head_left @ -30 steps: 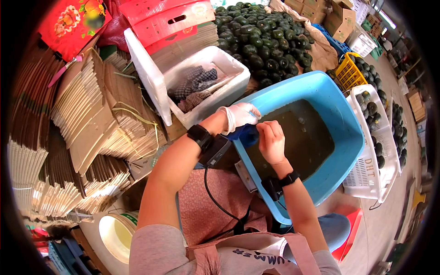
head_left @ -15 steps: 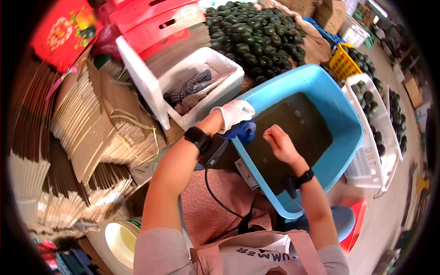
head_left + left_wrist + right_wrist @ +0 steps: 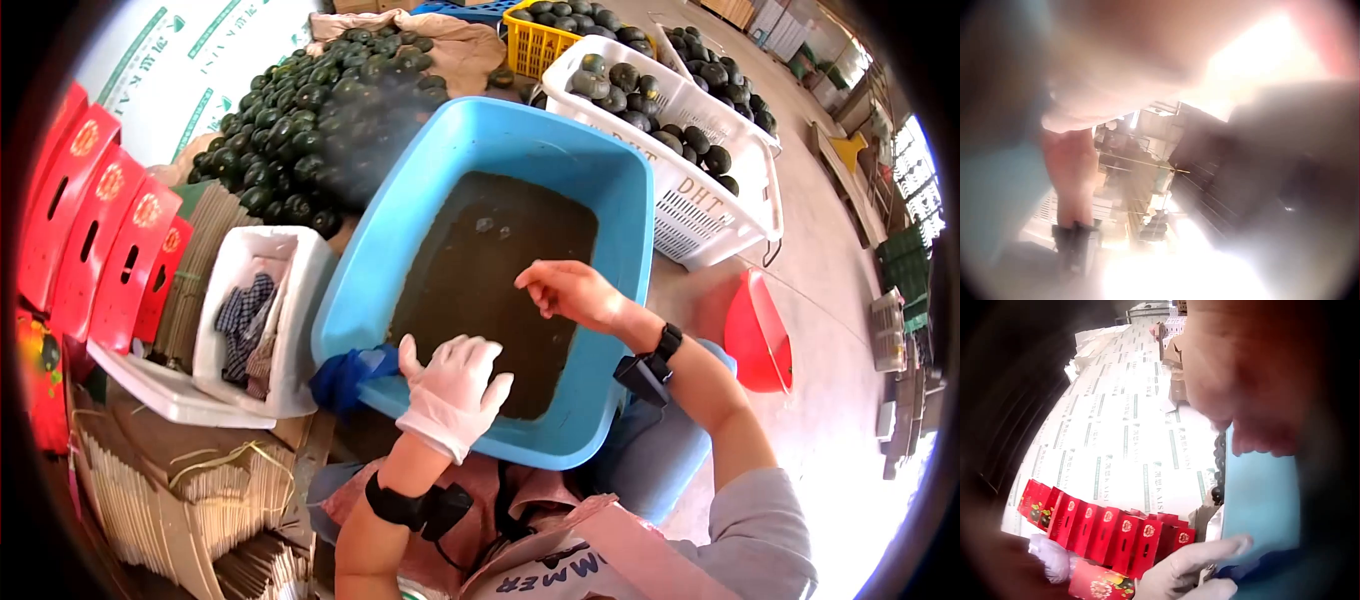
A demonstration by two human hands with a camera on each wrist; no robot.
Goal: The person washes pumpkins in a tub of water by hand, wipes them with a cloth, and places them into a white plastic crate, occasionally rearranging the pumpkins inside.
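Note:
A blue tub [image 3: 620,180] of murky brown water stands before the person. The left hand [image 3: 452,392], in a white glove, is over the tub's near edge with its fingers spread and holding nothing. Dark blue cloth [image 3: 345,380] hangs over the near left corner of the rim, left of that hand. Above the water is the bare right hand [image 3: 572,294], its fingers loosely bent with nothing visible in them. In the right wrist view the gloved left hand [image 3: 1188,572] shows beside the blue cloth [image 3: 1260,565]. The left wrist view is mostly blurred.
A white foam box [image 3: 315,265] with checked cloth stands left of the tub, near red cartons [image 3: 105,240]. Dark green round produce [image 3: 290,130] is heaped behind. White crates [image 3: 700,215] and a yellow crate [image 3: 530,50] are beyond, and a red basin [image 3: 755,335] is at right.
The head view has turned to the right. The gloved left hand has come away from the blue cloth and spread its fingers. The right hand remains above the water, loosely bent.

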